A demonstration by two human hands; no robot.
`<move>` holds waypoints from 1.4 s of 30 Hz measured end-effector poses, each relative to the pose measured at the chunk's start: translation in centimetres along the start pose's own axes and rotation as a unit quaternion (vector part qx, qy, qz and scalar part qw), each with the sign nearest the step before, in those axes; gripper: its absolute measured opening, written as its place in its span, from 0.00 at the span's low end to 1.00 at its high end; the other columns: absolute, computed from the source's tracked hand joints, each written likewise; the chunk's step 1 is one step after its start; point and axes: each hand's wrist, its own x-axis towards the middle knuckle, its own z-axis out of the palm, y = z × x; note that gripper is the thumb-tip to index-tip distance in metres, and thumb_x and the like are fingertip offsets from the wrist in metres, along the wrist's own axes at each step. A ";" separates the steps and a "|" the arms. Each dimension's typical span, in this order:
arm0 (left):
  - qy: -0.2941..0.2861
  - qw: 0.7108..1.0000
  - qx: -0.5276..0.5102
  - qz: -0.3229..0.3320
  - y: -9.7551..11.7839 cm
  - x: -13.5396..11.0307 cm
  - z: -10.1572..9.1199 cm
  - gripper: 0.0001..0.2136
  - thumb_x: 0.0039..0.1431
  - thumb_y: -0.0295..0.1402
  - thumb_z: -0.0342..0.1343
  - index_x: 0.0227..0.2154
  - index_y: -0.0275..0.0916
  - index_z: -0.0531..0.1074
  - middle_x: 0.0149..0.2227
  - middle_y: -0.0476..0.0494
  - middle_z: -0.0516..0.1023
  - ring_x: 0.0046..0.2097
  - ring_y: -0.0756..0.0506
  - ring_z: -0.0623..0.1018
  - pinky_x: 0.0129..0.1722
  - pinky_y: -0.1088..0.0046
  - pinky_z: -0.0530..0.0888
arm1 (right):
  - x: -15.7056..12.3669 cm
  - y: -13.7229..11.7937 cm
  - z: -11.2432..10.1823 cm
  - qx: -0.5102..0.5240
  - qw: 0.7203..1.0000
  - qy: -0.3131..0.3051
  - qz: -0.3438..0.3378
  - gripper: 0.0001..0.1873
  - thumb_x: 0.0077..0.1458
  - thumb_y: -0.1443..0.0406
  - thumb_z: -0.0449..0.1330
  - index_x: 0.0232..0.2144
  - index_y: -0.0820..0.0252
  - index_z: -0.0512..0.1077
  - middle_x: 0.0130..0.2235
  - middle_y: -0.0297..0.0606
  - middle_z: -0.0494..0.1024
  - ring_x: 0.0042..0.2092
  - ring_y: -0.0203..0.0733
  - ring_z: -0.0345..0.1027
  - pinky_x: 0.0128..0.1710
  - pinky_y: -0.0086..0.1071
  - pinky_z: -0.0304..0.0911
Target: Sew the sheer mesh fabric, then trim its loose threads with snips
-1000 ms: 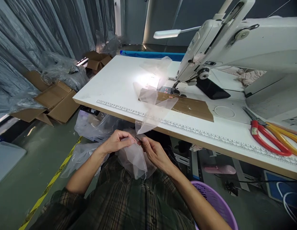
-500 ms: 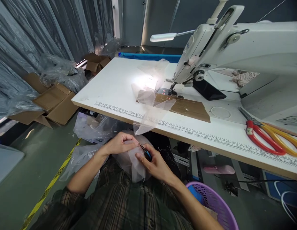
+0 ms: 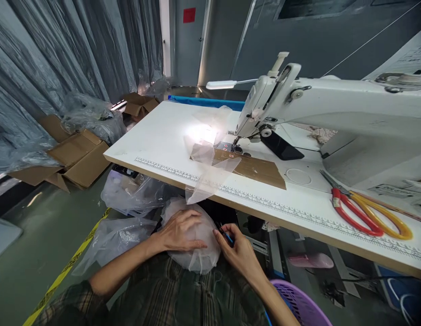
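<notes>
A bunch of sheer white fabric [image 3: 203,231] lies in my lap below the table edge. Across its top rests my left hand [image 3: 183,230], fingers stretched out and not gripping. My right hand [image 3: 236,246] is closed around small thread snips [image 3: 227,237], just to the right of the fabric. Some blue and dark metal of the snips shows; the rest is hidden by the fingers. Another sheer strip [image 3: 205,183] hangs over the table's front edge, running back toward the needle area of the sewing machine [image 3: 256,111].
Red-handled scissors [image 3: 355,213] and yellow-handled scissors [image 3: 387,217] lie on the right of the white table [image 3: 145,136]. A brown board [image 3: 258,170] and a black phone-like slab [image 3: 281,146] are near the needle. A purple basket [image 3: 299,301] stands below right; cardboard boxes [image 3: 78,156] at left.
My left hand has gone from pinching the fabric to lying spread on it. My right hand, with the snips, has moved right and away from the fabric. The view has tilted up.
</notes>
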 end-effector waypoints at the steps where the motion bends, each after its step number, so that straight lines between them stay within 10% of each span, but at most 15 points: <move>1: 0.064 0.998 0.022 0.000 0.2 0.4 -0.5 0.22 0.46 0.51 0.63 0.37 0.37 0.74 0.37 0.37 0.77 0.38 0.40 0.76 0.39 0.64 0.72 | 0.2 -0.7 -0.6 0.010 1.000 0.004 -0.014 0.15 0.56 0.52 0.56 0.29 0.57 0.65 0.20 0.28 0.65 0.20 0.35 0.58 0.19 0.28 0.54; 5: 0.230 0.960 0.148 -0.052 1.3 3.0 -2.8 0.21 0.44 0.53 0.63 0.27 0.38 0.69 0.25 0.47 0.70 0.28 0.46 0.69 0.32 0.67 0.66 | 1.3 -4.3 -2.6 0.050 0.996 0.009 -0.069 0.13 0.59 0.56 0.54 0.28 0.57 0.66 0.24 0.32 0.68 0.25 0.36 0.60 0.23 0.27 0.58; 13: 0.180 0.978 0.101 0.031 3.0 3.5 -6.9 0.04 0.58 0.30 0.56 0.29 0.39 0.73 0.39 0.41 0.74 0.41 0.44 0.74 0.41 0.66 0.70 | 2.2 -8.1 -3.3 0.107 0.985 0.043 -0.130 0.12 0.58 0.57 0.56 0.28 0.57 0.68 0.24 0.33 0.68 0.26 0.36 0.60 0.25 0.27 0.59; 18: 0.098 0.991 -0.023 0.090 5.1 0.0 -10.3 0.06 0.54 0.22 0.54 0.32 0.40 0.68 0.24 0.50 0.71 0.25 0.50 0.70 0.27 0.72 0.68 | 2.0 -9.1 -2.4 0.163 0.981 -0.051 -0.090 0.20 0.58 0.53 0.55 0.23 0.59 0.71 0.21 0.34 0.69 0.23 0.34 0.59 0.23 0.28 0.57; 22: -0.020 0.987 0.045 0.155 6.2 -0.7 -8.9 0.07 0.55 0.22 0.53 0.34 0.40 0.72 0.24 0.49 0.75 0.26 0.49 0.72 0.30 0.69 0.68 | 2.4 -9.3 -0.5 0.235 0.955 -0.179 0.009 0.27 0.53 0.44 0.55 0.21 0.60 0.72 0.18 0.32 0.68 0.16 0.30 0.51 0.14 0.27 0.49; 25: -0.084 0.980 0.027 0.180 5.3 0.4 -7.2 0.06 0.57 0.34 0.58 0.33 0.37 0.74 0.28 0.44 0.76 0.30 0.47 0.74 0.34 0.67 0.69 | 2.6 -8.8 0.6 0.265 0.953 -0.133 0.057 0.22 0.48 0.47 0.62 0.22 0.59 0.69 0.16 0.27 0.63 0.15 0.29 0.51 0.13 0.26 0.49; 30: 0.042 0.998 -0.049 0.009 1.1 2.9 -6.6 0.17 0.59 0.44 0.55 0.40 0.35 0.76 0.38 0.38 0.74 0.41 0.43 0.75 0.41 0.67 0.72 | 2.2 -7.8 0.7 0.241 0.964 -0.111 0.001 0.16 0.55 0.54 0.58 0.25 0.60 0.70 0.22 0.30 0.68 0.19 0.30 0.55 0.17 0.25 0.55; 37: -0.088 0.951 -0.293 -0.051 -0.6 4.0 -4.4 0.17 0.59 0.46 0.53 0.39 0.39 0.78 0.56 0.37 0.70 0.58 0.37 0.69 0.58 0.61 0.63 | 0.9 -7.1 0.5 0.182 0.961 -0.162 -0.130 0.07 0.58 0.66 0.55 0.29 0.61 0.71 0.25 0.32 0.71 0.27 0.33 0.61 0.27 0.26 0.58; 42: -0.076 0.909 -0.386 -0.140 -0.1 3.5 -4.2 0.14 0.54 0.42 0.60 0.23 0.36 0.73 0.43 0.39 0.79 0.46 0.41 0.76 0.48 0.67 0.70 | 0.9 -6.2 0.2 0.139 0.966 -0.187 -0.113 0.08 0.57 0.66 0.54 0.32 0.60 0.72 0.25 0.32 0.72 0.26 0.34 0.60 0.26 0.26 0.56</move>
